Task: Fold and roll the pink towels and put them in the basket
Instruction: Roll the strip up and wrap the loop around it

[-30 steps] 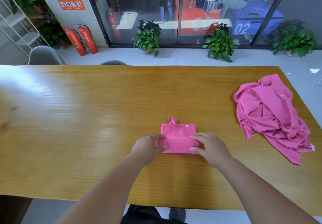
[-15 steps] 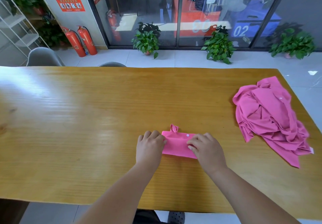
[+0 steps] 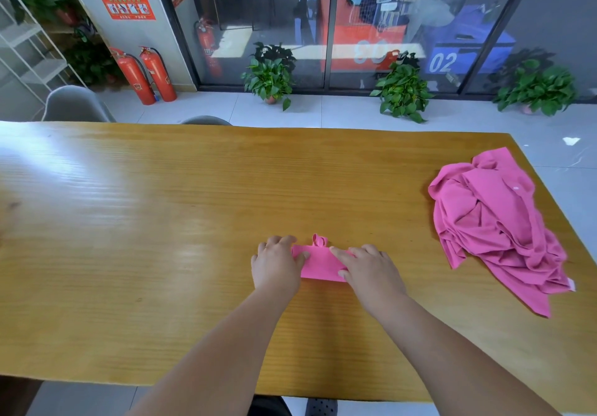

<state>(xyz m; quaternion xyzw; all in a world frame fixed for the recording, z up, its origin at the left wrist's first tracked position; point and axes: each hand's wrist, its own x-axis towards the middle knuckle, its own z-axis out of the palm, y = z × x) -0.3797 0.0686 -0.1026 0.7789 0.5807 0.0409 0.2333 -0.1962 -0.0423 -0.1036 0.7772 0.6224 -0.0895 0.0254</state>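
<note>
From my head camera: the folded pink towel [image 3: 319, 262] lies on the wooden table [image 3: 161, 221] near its front edge, loop pointing away. My left hand [image 3: 277, 265] and right hand [image 3: 370, 265] curl over its two ends, apparently gripping it. The crumpled pink heap [image 3: 494, 221] sits well apart, rightward.

Wooden table [image 3: 161, 221] with folded towel [image 3: 319, 263], crumpled towel heap [image 3: 494, 221].
</note>
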